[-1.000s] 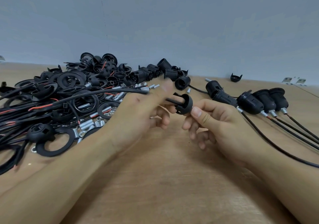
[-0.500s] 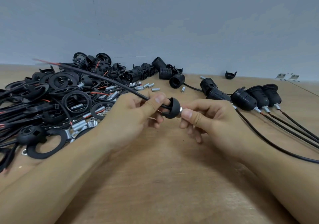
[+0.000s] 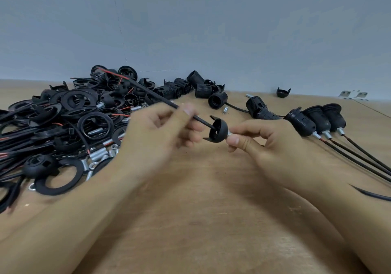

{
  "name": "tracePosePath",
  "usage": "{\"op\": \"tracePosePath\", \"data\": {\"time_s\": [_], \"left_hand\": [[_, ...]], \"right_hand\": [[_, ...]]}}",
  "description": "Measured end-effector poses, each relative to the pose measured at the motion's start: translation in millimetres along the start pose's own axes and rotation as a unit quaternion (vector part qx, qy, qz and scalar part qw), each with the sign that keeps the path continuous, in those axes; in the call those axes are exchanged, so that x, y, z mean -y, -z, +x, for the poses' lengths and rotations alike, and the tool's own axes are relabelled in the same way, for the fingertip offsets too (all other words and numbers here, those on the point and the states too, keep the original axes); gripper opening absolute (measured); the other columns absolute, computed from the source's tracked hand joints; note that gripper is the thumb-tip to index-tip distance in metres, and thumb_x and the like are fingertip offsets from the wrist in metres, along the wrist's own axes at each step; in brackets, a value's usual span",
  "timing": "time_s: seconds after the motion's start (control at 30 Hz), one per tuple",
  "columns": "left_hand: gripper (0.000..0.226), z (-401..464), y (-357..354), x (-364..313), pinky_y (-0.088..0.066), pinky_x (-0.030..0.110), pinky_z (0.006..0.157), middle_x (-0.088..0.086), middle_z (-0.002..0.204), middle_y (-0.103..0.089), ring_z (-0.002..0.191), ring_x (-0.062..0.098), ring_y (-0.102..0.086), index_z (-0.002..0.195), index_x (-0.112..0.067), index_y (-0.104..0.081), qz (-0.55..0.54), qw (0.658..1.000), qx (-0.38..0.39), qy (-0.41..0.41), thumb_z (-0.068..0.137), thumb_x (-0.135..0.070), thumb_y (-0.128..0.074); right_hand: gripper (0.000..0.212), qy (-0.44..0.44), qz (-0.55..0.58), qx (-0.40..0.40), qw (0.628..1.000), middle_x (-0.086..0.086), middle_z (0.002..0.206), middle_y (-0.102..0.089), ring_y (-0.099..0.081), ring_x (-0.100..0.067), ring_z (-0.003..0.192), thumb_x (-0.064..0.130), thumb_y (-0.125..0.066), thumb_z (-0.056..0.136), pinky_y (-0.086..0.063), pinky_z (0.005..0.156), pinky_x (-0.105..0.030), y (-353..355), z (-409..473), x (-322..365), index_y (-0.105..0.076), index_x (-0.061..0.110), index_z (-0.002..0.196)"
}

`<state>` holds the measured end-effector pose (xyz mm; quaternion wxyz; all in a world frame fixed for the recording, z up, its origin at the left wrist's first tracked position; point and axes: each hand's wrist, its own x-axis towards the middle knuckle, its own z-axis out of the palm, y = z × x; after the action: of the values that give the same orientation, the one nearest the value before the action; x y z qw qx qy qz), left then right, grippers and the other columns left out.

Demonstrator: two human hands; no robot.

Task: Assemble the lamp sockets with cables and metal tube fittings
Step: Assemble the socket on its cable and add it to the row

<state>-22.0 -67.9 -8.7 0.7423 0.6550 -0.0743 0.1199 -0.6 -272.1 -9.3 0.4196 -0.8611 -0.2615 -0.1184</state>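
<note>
The black socket cap (image 3: 218, 130) was up in the air between both hands, above the middle of the wooden tabletop (image 3: 201, 221). A black cable (image 3: 160, 99) ran through it, with red wire at its far end. The left hand (image 3: 156, 134) pinched the cable just beside the cap. The right hand (image 3: 266, 144) pinched the small metal tube fitting (image 3: 229, 134) at the cap's round end.

To do this step well, I think the right hand should hold the cap steady while the left pulls the cable straight, not bent.

Three finished sockets (image 3: 317, 120) lay to the right. A big pile of parts (image 3: 63, 121) lay to the left. I could read no words or labels anywhere.
</note>
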Motion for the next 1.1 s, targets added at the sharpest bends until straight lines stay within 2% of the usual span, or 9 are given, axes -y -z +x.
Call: {"op": "tracePosePath", "data": {"time_s": [0.1, 0.2, 0.3, 0.43, 0.53, 0.67, 0.8, 0.93, 1.1], "left_hand": [[0.025, -6, -6, 4, -0.052, 0.022, 0.058, 0.006, 0.082, -0.076, 0.064, 0.013, -0.066, 0.089, -0.009, -0.075, 0.074, 0.994, 0.073, 0.030, 0.081, -0.031, -0.067], [0.038, 0, -7, 1, -0.050, 0.025, 0.056, 0.008, 0.077, -0.073, 0.057, 0.015, -0.060, 0.090, -0.005, -0.070, -0.018, 0.999, -0.016, 0.037, 0.085, -0.041, -0.061], [0.028, 7, -1, -4, -0.050, 0.023, 0.054, 0.008, 0.067, -0.069, 0.052, 0.013, -0.057, 0.086, -0.005, -0.065, -0.082, 0.992, -0.092, 0.028, 0.097, -0.028, -0.054], [0.027, -6, -9, 6, -0.053, 0.022, 0.057, 0.012, 0.081, -0.075, 0.059, 0.014, -0.064, 0.088, -0.003, -0.072, -0.012, 0.998, 0.044, 0.048, 0.079, -0.028, -0.065], [0.018, -7, -10, 12, -0.051, 0.020, 0.058, 0.006, 0.079, -0.075, 0.058, 0.010, -0.061, 0.088, -0.007, -0.077, 0.055, 0.995, 0.060, 0.053, 0.083, -0.022, -0.070], [0.023, -6, -6, 16, -0.047, 0.021, 0.059, 0.006, 0.063, -0.067, 0.057, 0.011, -0.056, 0.074, -0.014, -0.079, 0.110, 0.985, 0.103, 0.084, 0.079, -0.035, -0.072], [0.038, -10, -14, 17, -0.049, 0.026, 0.061, 0.011, 0.068, -0.069, 0.060, 0.016, -0.061, 0.074, -0.012, -0.074, 0.069, 0.982, 0.137, 0.107, 0.076, -0.048, -0.061], [0.036, -4, -11, 17, -0.049, 0.028, 0.059, 0.008, 0.079, -0.072, 0.060, 0.016, -0.062, 0.094, 0.001, -0.064, 0.026, 0.992, 0.067, 0.105, 0.091, -0.034, -0.056], [0.012, -3, -6, 18, -0.051, 0.023, 0.061, 0.005, 0.071, -0.068, 0.063, 0.012, -0.060, 0.082, -0.006, -0.072, 0.035, 0.996, 0.060, 0.055, 0.082, -0.018, -0.069]], "right_hand": [[0.018, 0.025, -0.001, 0.032, 0.999, 0.003, 0.072, -0.068, -0.056, -0.010, 0.057, 0.013, -0.066, 0.091, -0.045, 0.055, -0.024, 1, -2, 3, -0.072, 0.029, 0.087], [0.019, 0.021, -0.018, 0.039, 0.999, 0.010, 0.069, -0.066, -0.044, -0.004, 0.049, 0.015, -0.061, 0.093, -0.033, 0.047, -0.013, 7, 0, 1, -0.072, 0.029, 0.087], [0.025, 0.008, -0.012, 0.048, 0.999, 0.011, 0.068, -0.066, -0.049, -0.004, 0.053, 0.017, -0.062, 0.093, -0.038, 0.051, -0.016, 13, 1, 1, -0.069, 0.038, 0.081], [0.015, 0.006, 0.007, 0.052, 0.999, 0.008, 0.072, -0.067, -0.060, -0.013, 0.062, 0.017, -0.066, 0.090, -0.050, 0.060, -0.028, 8, 0, 2, -0.067, 0.029, 0.082], [0.010, 0.008, -0.015, 0.071, 0.997, 0.012, 0.081, -0.066, -0.064, -0.013, 0.074, 0.026, -0.069, 0.089, -0.053, 0.067, -0.034, 4, -3, 3, -0.067, 0.031, 0.096], [0.052, 0.037, -0.014, 0.063, 0.997, 0.023, 0.111, -0.061, -0.061, 0.001, 0.091, 0.055, -0.063, 0.085, -0.046, 0.069, -0.010, -8, -5, 9, -0.053, 0.034, 0.132], [0.011, 0.077, -0.012, 0.055, 0.995, 0.009, 0.086, -0.070, -0.064, -0.008, 0.077, 0.028, -0.065, 0.092, -0.047, 0.066, -0.017, -16, -4, 15, -0.069, 0.028, 0.102], [0.014, 0.005, 0.009, 0.048, 0.999, 0.012, 0.076, -0.070, -0.064, -0.003, 0.069, 0.016, -0.066, 0.091, -0.048, 0.061, -0.012, -9, -5, 8, -0.072, 0.029, 0.094], [0.008, -0.018, 0.074, 0.067, 0.995, 0.003, 0.078, -0.071, -0.067, -0.005, 0.069, 0.016, -0.065, 0.091, -0.048, 0.064, -0.009, -16, -7, 6, -0.068, 0.023, 0.088]]}}
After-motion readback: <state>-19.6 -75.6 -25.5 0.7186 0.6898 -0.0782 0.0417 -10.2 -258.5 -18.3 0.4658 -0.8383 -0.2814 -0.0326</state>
